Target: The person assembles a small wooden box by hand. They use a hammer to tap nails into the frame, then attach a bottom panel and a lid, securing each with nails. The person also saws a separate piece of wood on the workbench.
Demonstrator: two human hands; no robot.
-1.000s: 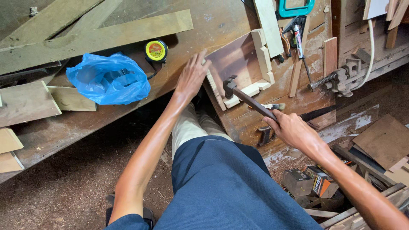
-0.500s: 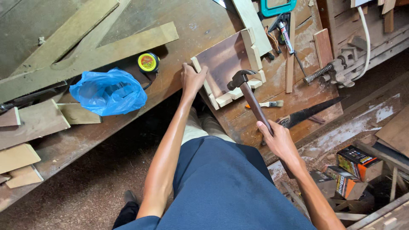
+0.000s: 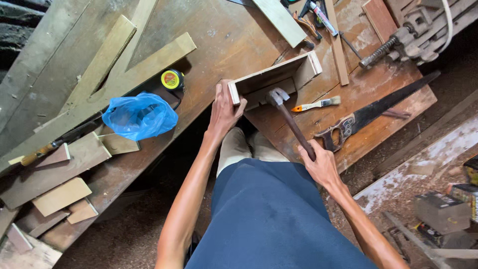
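A small wooden box frame [image 3: 279, 77] stands tipped on its side at the corner of the workbench [image 3: 234, 35]. My left hand [image 3: 224, 107] grips its near left corner. In my right hand [image 3: 321, 164] I hold a claw hammer [image 3: 291, 119] by the handle. The hammer's head rests against the frame's lower edge near the middle. My legs in light trousers and my blue shirt show below.
A hand saw [image 3: 378, 112] and a small paintbrush [image 3: 316, 104] lie right of the frame. A blue plastic bag [image 3: 139, 115] and yellow tape measure [image 3: 172, 78] sit to the left, with wood offcuts [image 3: 62, 194]. A metal vise [image 3: 408, 30] is at upper right.
The frame has been tipped up from lying open to standing on its side. My left hand shifted to its corner, and the hammer head came down against its edge.
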